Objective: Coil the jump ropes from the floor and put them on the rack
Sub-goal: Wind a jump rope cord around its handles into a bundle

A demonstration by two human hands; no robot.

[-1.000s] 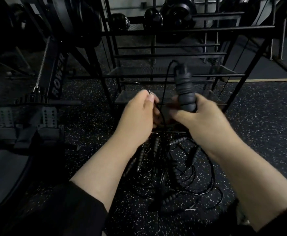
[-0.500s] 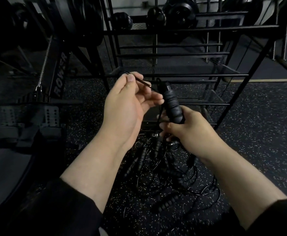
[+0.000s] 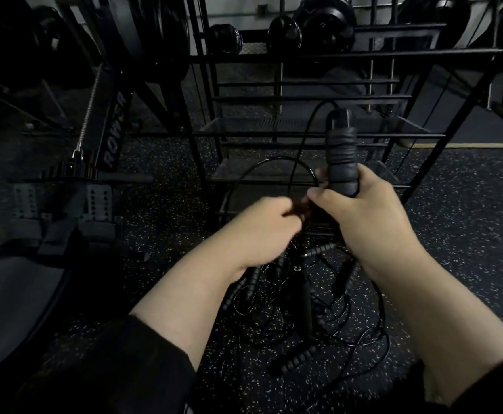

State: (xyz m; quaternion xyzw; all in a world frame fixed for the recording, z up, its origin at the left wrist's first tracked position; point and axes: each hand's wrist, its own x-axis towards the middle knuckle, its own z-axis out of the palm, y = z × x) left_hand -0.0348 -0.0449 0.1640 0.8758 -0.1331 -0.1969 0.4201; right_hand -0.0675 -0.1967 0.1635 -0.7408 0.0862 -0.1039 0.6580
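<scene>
Straight ahead stands the black metal rack [image 3: 319, 58], its horizontal bars stacked closely so that a hand could pass only through the open gaps between them and above its mesh shelves [image 3: 274, 124]. Below the right hand [image 3: 372, 216] and left hand [image 3: 262, 231], a tangle of jump ropes [image 3: 304, 297] clutters the speckled rubber floor [image 3: 468, 234], which lies bare to the right of the pile. The left side is blocked by a rower [image 3: 106, 150] with its footplates [image 3: 94, 201].
</scene>
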